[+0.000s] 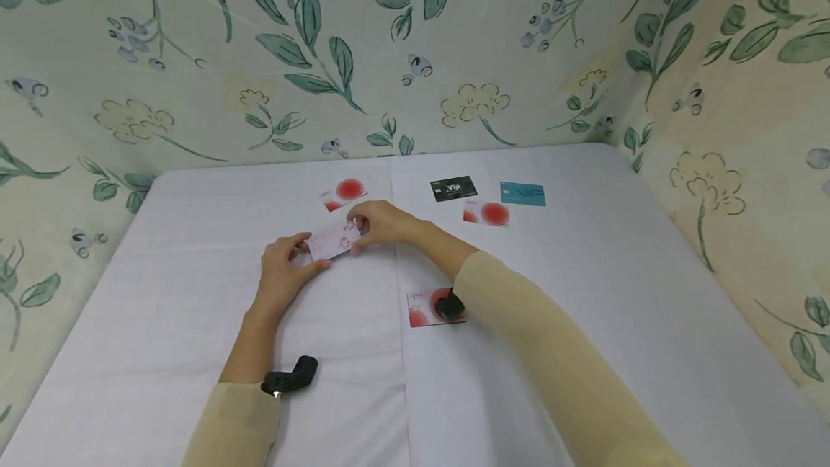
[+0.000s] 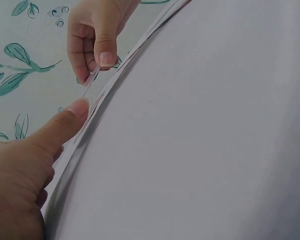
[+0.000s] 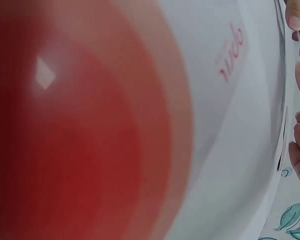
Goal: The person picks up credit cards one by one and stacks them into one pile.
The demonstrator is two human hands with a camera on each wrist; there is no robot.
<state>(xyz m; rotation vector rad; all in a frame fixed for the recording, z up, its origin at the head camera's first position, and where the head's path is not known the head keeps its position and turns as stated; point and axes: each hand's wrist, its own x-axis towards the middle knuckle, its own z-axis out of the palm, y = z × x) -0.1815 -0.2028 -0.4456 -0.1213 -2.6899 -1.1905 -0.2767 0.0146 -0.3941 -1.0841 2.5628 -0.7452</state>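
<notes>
The left hand [image 1: 282, 269] pinches the left end of a pale pink card [image 1: 333, 241], thumb at the near edge and fingertips at the far left corner. The right hand [image 1: 385, 224] pinches the opposite end between thumb and curled fingers. The card is positioned between both hands, left of the table's center crease, with its printed face up and its right end angled away from the person. The left wrist view shows the card nearly edge-on; its clearance from the cloth is difficult to judge there.

Each wrist carries a black strap-mounted unit, the left unit [image 1: 289, 375] and the right unit [image 1: 449, 305], at the cuff of a beige sleeve. The right unit partly covers, in the head view, a near red-circle card [image 1: 423, 308] lying below the right forearm. The right wrist view shows this card's red disc and lettering at close range.

Just beyond the held card lies a far red-circle card [image 1: 344, 194]. To the right of the right hand, a black Vip card [image 1: 454, 188], a blue VIP card [image 1: 522, 194] and a third red-circle card [image 1: 486, 213] form a loose group. A white cloth [image 1: 194, 294] covers the table; leaf-patterned fabric [image 1: 389, 42] stands behind.
</notes>
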